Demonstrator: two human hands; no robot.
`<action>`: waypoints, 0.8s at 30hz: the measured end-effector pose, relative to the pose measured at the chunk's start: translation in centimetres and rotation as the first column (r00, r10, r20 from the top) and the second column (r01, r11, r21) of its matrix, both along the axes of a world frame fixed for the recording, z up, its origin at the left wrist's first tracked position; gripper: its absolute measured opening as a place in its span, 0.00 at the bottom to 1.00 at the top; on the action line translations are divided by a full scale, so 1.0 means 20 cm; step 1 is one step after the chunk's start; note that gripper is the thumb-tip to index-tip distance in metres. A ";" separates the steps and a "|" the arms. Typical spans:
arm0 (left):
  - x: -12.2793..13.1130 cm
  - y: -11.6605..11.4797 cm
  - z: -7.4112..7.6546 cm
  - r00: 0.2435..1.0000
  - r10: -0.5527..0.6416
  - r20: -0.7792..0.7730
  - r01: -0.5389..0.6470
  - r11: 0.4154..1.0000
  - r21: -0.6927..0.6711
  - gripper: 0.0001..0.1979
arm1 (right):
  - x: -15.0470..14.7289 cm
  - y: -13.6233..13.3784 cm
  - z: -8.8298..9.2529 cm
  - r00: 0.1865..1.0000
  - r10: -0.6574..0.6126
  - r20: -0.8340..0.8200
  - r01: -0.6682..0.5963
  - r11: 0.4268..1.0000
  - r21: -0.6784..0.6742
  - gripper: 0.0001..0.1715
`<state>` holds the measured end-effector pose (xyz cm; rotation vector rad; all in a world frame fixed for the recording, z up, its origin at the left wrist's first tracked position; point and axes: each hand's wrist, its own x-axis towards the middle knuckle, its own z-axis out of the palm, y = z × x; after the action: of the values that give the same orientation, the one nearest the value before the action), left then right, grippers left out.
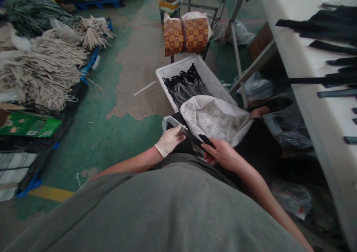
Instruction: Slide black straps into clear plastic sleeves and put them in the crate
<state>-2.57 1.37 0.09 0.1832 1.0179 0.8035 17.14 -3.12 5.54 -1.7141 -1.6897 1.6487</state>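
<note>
My left hand (169,139), in a white glove, pinches a clear plastic sleeve (173,121) just above my lap. One end of a long flat black strip (193,137) meets the sleeve at the fingertips; whether it is inside cannot be made out. Fingers closed, my bare right hand (223,153) grips the strip's other end, where a short black end sticks out above the thumb. Right in front of both hands, a white sack (192,112) stands with its mouth rolled down, holding crumpled clear plastic pieces (216,123).
Beyond the sack, a white plastic crate (216,79) holds many black strips (186,84). A checkered roll (185,36) rests behind it. At right stands a white table (301,58) with black strips on top and metal legs. Bundles of pale cords (41,70) lie on the left.
</note>
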 end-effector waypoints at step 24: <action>0.13 -0.08 -0.01 0.996 -0.007 0.092 0.004 0.999 0.033 0.18 | -0.06 0.02 0.02 0.928 -0.023 0.372 -0.017 0.995 0.102 0.18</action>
<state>-0.06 -0.33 -0.17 0.1753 0.9172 0.8170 15.99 -2.68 5.93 -2.0767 -1.8906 1.2618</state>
